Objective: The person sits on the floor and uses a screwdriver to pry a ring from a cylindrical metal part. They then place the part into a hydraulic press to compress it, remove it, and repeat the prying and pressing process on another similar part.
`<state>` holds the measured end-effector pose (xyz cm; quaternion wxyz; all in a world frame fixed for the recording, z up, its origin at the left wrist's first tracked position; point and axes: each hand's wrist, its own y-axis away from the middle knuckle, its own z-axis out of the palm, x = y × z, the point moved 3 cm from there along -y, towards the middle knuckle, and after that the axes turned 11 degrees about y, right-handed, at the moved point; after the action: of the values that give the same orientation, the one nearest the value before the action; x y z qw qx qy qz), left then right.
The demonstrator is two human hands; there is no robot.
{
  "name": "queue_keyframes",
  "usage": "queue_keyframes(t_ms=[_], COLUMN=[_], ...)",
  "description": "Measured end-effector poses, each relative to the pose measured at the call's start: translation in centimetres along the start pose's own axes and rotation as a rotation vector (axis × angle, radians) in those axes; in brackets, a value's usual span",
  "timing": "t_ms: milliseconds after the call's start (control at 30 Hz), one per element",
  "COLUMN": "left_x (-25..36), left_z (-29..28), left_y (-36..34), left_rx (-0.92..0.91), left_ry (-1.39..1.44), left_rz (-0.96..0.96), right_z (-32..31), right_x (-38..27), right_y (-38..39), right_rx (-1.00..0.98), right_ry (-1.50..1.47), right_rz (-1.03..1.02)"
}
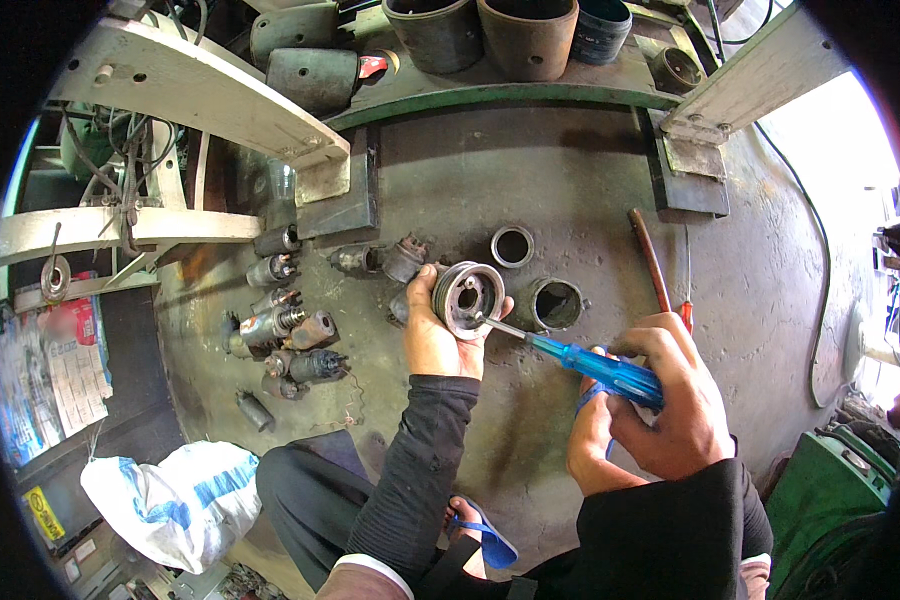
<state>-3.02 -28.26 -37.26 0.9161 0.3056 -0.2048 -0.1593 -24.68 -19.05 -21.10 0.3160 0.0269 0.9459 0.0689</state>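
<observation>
Round metal housing: was gripped in left hand, above floor. Blue-handled screwdriver: was clasped in right hand, tip at housing's open face. Metal ring, hollow cylinder: lay nearby.

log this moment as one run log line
left grip: holds round metal housing | right grip: holds blue-handled screwdriver, tip at housing's open face | floor: metal ring, short metal cylinder

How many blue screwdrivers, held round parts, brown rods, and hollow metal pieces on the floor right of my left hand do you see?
Blue screwdriver: 1
Round part: 1
Brown rod: 1
Hollow metal pieces: 2
Total: 5
</observation>
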Motion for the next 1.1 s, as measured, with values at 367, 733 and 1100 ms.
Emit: queue_keyframes(t_ms=[367, 733, 1100], left_x=[-0.4, -0.6, -1.2], left_z=[0.4, 0.5, 0.9], left_y=[0.0, 0.0, -0.2], left_rx=[0.03, 0.049, 0.064], left_ry=[-0.003, 0.033, 0.002], left_rz=[0.039, 0.058, 0.123], right_z=[-0.5, 0.0, 1.1], right_x=[-0.3, -0.6, 1.0], right_y=[0.6, 1.4, 1.5], right_rx=[0.135, 0.129, 0.236], right_ry=[-0.043, -0.062, -0.131], right_rz=[-0.082, -0.048, 0.052])
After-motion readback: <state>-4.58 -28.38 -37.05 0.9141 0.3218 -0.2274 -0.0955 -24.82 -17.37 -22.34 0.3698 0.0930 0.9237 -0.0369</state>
